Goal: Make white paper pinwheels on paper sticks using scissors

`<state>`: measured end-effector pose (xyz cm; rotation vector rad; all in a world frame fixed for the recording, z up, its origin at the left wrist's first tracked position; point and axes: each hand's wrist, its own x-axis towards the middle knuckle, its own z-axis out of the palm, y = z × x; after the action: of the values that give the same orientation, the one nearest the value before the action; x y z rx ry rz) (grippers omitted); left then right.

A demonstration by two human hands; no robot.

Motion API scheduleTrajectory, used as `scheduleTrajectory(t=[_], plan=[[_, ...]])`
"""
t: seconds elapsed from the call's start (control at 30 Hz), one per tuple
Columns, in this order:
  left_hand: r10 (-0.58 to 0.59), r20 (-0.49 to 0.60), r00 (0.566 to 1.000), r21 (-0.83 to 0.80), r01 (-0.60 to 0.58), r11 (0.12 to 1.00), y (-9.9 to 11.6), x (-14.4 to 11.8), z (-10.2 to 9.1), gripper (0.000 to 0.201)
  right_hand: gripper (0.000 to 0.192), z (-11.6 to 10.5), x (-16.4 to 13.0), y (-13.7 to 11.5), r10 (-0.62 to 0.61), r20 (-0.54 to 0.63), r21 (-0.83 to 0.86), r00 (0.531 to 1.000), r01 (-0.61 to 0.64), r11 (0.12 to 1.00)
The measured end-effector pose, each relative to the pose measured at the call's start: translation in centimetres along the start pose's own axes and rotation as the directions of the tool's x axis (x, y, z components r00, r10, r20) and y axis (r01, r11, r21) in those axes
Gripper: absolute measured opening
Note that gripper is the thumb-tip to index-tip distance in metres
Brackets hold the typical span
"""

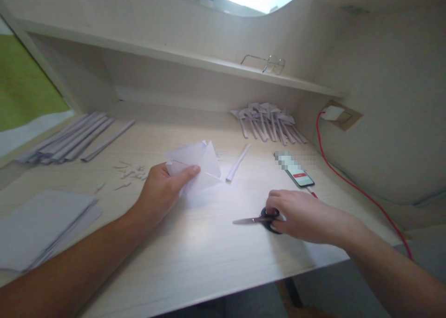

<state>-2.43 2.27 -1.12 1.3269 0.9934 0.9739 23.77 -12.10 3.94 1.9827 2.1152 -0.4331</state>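
My left hand (160,191) grips a folded piece of white paper (198,163) near the middle of the desk, thumb on top, the paper lifted slightly at its far edge. My right hand (299,213) rests on the desk with its fingers over the black handles of a pair of scissors (256,220). The shut blades point left and lie flat on the wood. A single rolled paper strip (238,162) lies just right of the folded paper.
A stack of white sheets (38,227) sits at the front left, long paper strips (69,139) at the back left, a pile of folded paper pieces (268,122) at the back right. A phone (296,170) with a red cable (351,183) lies right. Glasses (268,63) rest on the shelf.
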Motion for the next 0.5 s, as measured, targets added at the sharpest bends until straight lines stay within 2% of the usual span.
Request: scheduleTrajectory(t=[0.1,0.17,0.23,0.3,0.37,0.43,0.5], plan=[[-0.014,0.013,1.000,-0.031,0.015,0.999,0.2,0.0,0.0,0.035,0.017,-0.1,0.0,-0.2,-0.008,-0.009,-0.057,1.000,0.007,0.998],[-0.022,0.001,1.000,-0.041,0.022,0.999,0.3,-0.1,0.0,0.034,0.015,-0.2,0.0,0.0,0.005,-0.003,-0.025,1.000,-0.005,1.000],[-0.018,0.005,1.000,-0.080,0.018,0.997,0.3,0.0,0.0,0.033,0.014,-0.3,0.4,0.4,0.020,0.006,0.089,1.000,-0.021,0.996],[-0.005,0.016,1.000,-0.138,0.007,0.990,0.4,0.1,-0.2,0.034,0.012,-0.3,1.2,0.9,-0.004,-0.014,0.289,1.000,0.008,0.957],[0.003,-0.001,1.000,-0.176,-0.003,0.984,0.6,0.4,-0.5,0.033,0.011,-0.2,2.6,1.3,-0.035,-0.072,0.540,0.997,0.068,0.839],[0.014,-0.036,0.999,-0.209,-0.021,0.978,1.1,0.7,-0.8,0.032,0.027,0.1,4.2,1.2,-0.007,-0.137,0.747,0.991,0.108,0.656],[0.041,-0.051,0.998,-0.271,-0.053,0.961,1.6,0.9,-1.1,0.032,0.039,0.3,5.6,0.6,0.039,-0.196,0.855,0.980,0.151,0.497]])
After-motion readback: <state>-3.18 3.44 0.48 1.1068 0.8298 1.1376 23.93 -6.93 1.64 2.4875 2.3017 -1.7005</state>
